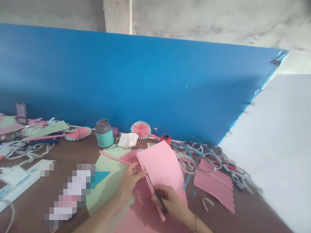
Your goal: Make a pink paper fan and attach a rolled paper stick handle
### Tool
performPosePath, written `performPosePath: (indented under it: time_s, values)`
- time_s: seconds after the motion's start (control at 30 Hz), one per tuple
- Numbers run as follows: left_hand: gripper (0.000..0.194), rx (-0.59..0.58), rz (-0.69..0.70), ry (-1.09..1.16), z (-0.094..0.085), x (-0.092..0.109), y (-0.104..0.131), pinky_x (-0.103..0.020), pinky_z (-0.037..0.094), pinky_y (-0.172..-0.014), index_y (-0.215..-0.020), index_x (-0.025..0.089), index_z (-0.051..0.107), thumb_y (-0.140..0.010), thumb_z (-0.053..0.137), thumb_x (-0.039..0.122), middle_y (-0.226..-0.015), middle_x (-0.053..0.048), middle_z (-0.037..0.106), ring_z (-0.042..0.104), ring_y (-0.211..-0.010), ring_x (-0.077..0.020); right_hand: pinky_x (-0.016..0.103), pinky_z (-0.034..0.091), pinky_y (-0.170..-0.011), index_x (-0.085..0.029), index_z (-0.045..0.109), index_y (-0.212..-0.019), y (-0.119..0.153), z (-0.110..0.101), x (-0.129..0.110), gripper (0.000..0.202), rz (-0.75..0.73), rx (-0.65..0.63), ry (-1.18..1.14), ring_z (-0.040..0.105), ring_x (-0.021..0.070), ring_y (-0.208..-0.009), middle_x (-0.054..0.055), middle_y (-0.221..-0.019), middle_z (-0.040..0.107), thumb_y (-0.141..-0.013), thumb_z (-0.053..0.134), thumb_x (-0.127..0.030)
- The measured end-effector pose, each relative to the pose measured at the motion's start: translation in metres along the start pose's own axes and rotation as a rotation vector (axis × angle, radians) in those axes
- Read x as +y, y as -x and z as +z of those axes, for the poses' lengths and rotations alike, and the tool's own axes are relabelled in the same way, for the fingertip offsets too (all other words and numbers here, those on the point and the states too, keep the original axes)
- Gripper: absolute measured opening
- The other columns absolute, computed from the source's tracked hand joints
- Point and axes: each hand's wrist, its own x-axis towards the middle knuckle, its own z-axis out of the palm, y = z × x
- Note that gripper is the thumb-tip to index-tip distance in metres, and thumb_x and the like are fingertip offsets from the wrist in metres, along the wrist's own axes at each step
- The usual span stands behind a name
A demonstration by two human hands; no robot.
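A sheet of pink paper [165,165] is held up at the middle of the view. My left hand [132,178] pinches its left edge between thumb and fingers. Dark-handled scissors [159,199] are in my right hand [171,202], their blades lying along the sheet's left side. A narrow pink strip [159,210] hangs down beside the blades, partly cut from the sheet. Under my hands lie more pink paper [138,216] and a pale green sheet [97,195]. Just behind my left hand, a folded pink paper fan [130,156] is partly covered.
Round paper fans [141,130] and a teal-and-grey lidded container [104,133] stand near the blue partition [145,81]. Coiled cables [206,165] and a pleated pink sheet [215,184] lie to the right. On the left are a white power strip [26,181] and tangled cables [21,150].
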Motion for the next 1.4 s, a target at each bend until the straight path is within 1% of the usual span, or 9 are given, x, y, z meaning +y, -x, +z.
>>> performPosePath:
  time_s: [0.17, 0.3, 0.4, 0.5, 0.63, 0.77, 1.07, 1.2, 1.4]
  values:
    - [0.040, 0.008, -0.001, -0.003, 0.0010, 0.0012, 0.0013, -0.025, 0.045, -0.062, -0.097, 0.014, 0.062, -0.062, 0.075, 0.029, -0.062, -0.001, 0.067, 0.059, -0.060, -0.0140, 0.018, 0.022, -0.042, -0.014, 0.056, -0.071, 0.0010, 0.0008, 0.0001, 0.034, 0.028, 0.012, 0.004, 0.031, 0.0040, -0.046, -0.006, -0.055, 0.043, -0.066, 0.071, -0.044]
    - [0.039, 0.009, 0.008, 0.007, 0.0013, 0.0020, 0.0017, -0.027, 0.046, -0.065, -0.095, 0.014, 0.063, -0.061, 0.075, 0.029, -0.062, -0.002, 0.067, 0.061, -0.062, -0.0161, 0.018, 0.024, -0.045, -0.013, 0.057, -0.071, 0.0005, 0.0010, -0.0009, 0.036, 0.022, 0.029, -0.004, 0.034, 0.0044, -0.049, -0.005, -0.058, 0.045, -0.063, 0.074, -0.044]
    - [0.034, -0.014, 0.017, 0.035, 0.0000, 0.0005, 0.0003, -0.029, 0.047, -0.067, -0.092, 0.014, 0.063, -0.066, 0.071, 0.034, -0.070, -0.004, 0.069, 0.063, -0.066, -0.0174, 0.018, 0.025, -0.045, -0.013, 0.058, -0.072, 0.0004, 0.0002, -0.0003, 0.038, 0.019, 0.028, 0.008, 0.035, 0.0044, -0.050, -0.005, -0.059, 0.045, -0.063, 0.073, -0.046]
    - [0.028, 0.007, 0.028, 0.029, -0.0022, -0.0025, -0.0020, -0.028, 0.047, -0.067, -0.085, 0.014, 0.063, -0.069, 0.069, 0.037, -0.076, -0.005, 0.070, 0.062, -0.068, -0.0166, 0.017, 0.024, -0.042, -0.013, 0.058, -0.074, 0.0008, -0.0006, 0.0022, 0.038, 0.027, 0.011, 0.006, 0.033, 0.0037, -0.045, -0.006, -0.056, 0.043, -0.066, 0.070, -0.048]
    - [0.025, 0.050, 0.036, 0.028, -0.0030, -0.0034, -0.0028, -0.025, 0.045, -0.066, -0.077, 0.015, 0.062, -0.066, 0.072, 0.035, -0.073, -0.004, 0.069, 0.062, -0.068, -0.0151, 0.017, 0.024, -0.040, -0.014, 0.056, -0.072, 0.0009, -0.0001, 0.0048, 0.035, 0.012, -0.001, 0.016, 0.036, 0.0048, -0.043, -0.006, -0.053, 0.043, -0.069, 0.068, -0.047]
    - [0.027, 0.061, 0.037, 0.021, -0.0009, -0.0011, -0.0009, -0.025, 0.045, -0.064, -0.076, 0.015, 0.062, -0.064, 0.074, 0.037, -0.071, -0.004, 0.069, 0.061, -0.065, -0.0147, 0.017, 0.024, -0.041, -0.015, 0.054, -0.070, 0.0002, 0.0009, 0.0050, 0.033, -0.001, 0.015, 0.036, 0.037, 0.0051, -0.045, -0.006, -0.053, 0.042, -0.068, 0.068, -0.045]
    - [0.027, 0.045, 0.031, 0.048, -0.0022, -0.0040, -0.0018, -0.025, 0.045, -0.065, -0.077, 0.015, 0.062, -0.063, 0.074, 0.035, -0.070, -0.003, 0.068, 0.060, -0.065, -0.0148, 0.017, 0.026, -0.044, -0.014, 0.057, -0.074, 0.0001, 0.0005, 0.0084, 0.027, 0.014, 0.032, 0.038, 0.038, 0.0059, -0.050, -0.006, -0.057, 0.044, -0.067, 0.069, -0.037]
    - [0.026, 0.034, 0.028, 0.053, -0.0025, -0.0042, -0.0021, -0.025, 0.044, -0.065, -0.079, 0.015, 0.062, -0.065, 0.073, 0.034, -0.072, -0.004, 0.069, 0.061, -0.066, -0.0147, 0.018, 0.026, -0.043, -0.015, 0.057, -0.072, 0.0002, 0.0008, 0.0077, 0.025, 0.014, 0.037, 0.060, 0.038, 0.0057, -0.048, -0.006, -0.056, 0.044, -0.068, 0.068, -0.037]
    - [0.027, 0.029, 0.025, 0.074, -0.0034, -0.0062, -0.0045, -0.025, 0.044, -0.063, -0.078, 0.015, 0.062, -0.063, 0.075, 0.033, -0.071, -0.003, 0.069, 0.060, -0.063, -0.0138, 0.018, 0.024, -0.041, -0.016, 0.055, -0.070, 0.0013, 0.0011, 0.0068, 0.024, 0.019, 0.033, 0.072, 0.038, 0.0056, -0.044, -0.006, -0.052, 0.043, -0.069, 0.066, -0.037]
